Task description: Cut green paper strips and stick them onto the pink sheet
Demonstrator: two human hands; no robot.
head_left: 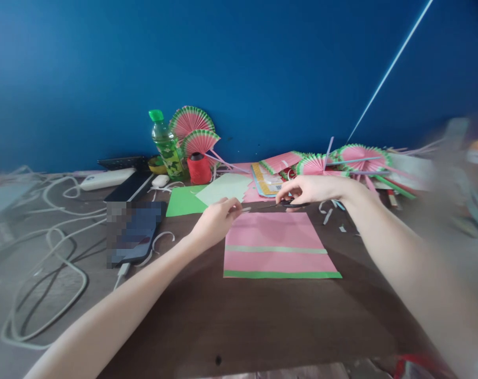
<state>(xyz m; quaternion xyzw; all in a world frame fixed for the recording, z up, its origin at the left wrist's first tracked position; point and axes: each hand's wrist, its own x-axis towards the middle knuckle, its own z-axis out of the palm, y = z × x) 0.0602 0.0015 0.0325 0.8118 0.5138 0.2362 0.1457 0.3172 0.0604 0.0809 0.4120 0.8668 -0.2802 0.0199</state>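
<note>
My left hand (217, 221) pinches a small white strip (246, 209) just beyond the far left corner of a pink sheet of paper (278, 231). In my right hand (313, 190) are dark-handled scissors (289, 203), their thin blades pointing left toward that strip. Whether the blades touch it I cannot tell. Lying flat below both hands, the pink sheet carries a pale green band across its middle and a bright green band along its near edge. Behind my left hand are a green sheet (184, 201) and a pale green sheet (223, 188).
Folded pink-and-green paper fans (191, 126) lean by the wall beside a green bottle (165, 145) and a red spool (199, 169). More fans (363, 158) lie at the back right. On the left are a phone (138, 234) and looping white cables (83, 281). Paper scraps (342, 228) lie right.
</note>
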